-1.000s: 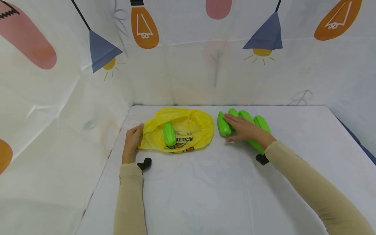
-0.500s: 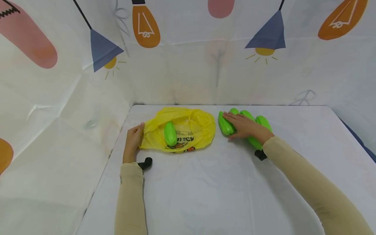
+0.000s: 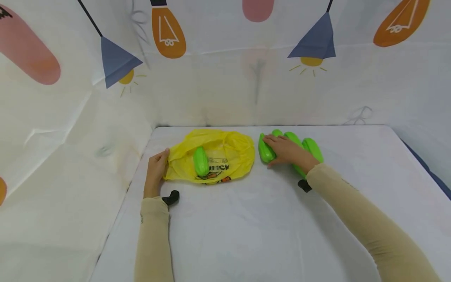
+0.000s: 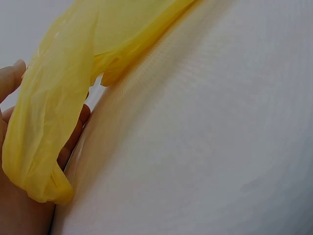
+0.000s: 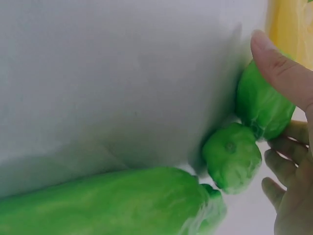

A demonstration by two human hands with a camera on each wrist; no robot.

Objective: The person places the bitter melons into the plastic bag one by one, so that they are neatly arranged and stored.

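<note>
My left hand [image 3: 156,172] grips the left edge of a yellow plastic bag [image 3: 243,150] that lies flat with its mouth spread. In the left wrist view the thin bag film [image 4: 54,107] passes between thumb and fingers. One bright green, long vegetable [image 3: 201,161] rests on the bag. To the right, my right hand [image 3: 287,150] reaches over a row of several similar green vegetables. Its thumb and fingers hold the leftmost green vegetable [image 5: 261,103], its thumb on one side and its fingers on the other. A second one [image 5: 232,156] lies right beside it, partly hidden in the head view.
The rightmost green vegetable [image 3: 312,149] lies slanted by the right wrist. All of it is on a white-covered table [image 3: 229,231]. A pale curtain printed with lamps [image 3: 225,94] stands behind the table's far edge and along the left side.
My right hand has shifted slightly left and its fingers have drawn in on the leftmost green vegetable. The left hand and the bag keep their place; the head view has swung slightly.
</note>
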